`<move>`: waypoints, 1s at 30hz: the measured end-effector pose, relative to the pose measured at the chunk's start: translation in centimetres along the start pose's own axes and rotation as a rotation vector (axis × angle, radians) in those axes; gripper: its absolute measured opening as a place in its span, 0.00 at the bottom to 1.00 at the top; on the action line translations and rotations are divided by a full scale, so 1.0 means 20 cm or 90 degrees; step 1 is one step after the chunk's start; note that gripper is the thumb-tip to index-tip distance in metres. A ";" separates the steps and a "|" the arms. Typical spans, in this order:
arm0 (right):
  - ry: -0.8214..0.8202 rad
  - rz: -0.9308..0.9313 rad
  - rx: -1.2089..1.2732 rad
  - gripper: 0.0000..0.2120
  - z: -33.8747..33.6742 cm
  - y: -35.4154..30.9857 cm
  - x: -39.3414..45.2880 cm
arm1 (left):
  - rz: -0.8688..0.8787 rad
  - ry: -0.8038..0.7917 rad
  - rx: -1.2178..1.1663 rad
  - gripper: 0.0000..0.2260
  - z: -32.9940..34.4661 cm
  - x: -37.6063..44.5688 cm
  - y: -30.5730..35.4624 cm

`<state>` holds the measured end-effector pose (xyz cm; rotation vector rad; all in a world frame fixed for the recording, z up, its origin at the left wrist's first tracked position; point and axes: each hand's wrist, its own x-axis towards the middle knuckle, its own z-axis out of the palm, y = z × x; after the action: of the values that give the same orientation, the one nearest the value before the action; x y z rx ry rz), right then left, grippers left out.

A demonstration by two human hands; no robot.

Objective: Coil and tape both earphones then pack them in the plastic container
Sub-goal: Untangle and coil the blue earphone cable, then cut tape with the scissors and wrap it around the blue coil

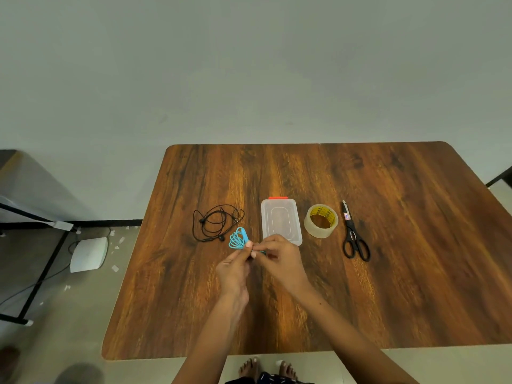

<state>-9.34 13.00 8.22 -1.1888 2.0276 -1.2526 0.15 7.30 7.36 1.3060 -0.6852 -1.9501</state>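
Observation:
The blue earphones (237, 239) are gathered into loops that fan out up and left from my fingers. My left hand (234, 268) pinches the bundle at its lower right end. My right hand (279, 260) meets it there, fingers curled round the same end of the cable. Black earphones (216, 223) lie loosely tangled on the wooden table (388, 273), just behind and left of the blue ones. The clear plastic container (281, 220), with a red clip at its far end, sits lidded right behind my right hand.
A roll of clear tape (321, 221) stands right of the container. Black scissors (353, 234) lie further right, handles toward me. On the floor at left are a white device (88, 253) with a cable and a black metal frame (41, 273).

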 end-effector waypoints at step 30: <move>-0.065 0.076 -0.405 0.15 -0.67 0.69 0.40 | 0.010 -0.159 0.337 0.10 0.70 0.30 -0.14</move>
<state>-29.37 15.23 2.76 -1.3314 2.4576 -0.4756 -15.07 5.07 6.88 1.3516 -1.4027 -2.0128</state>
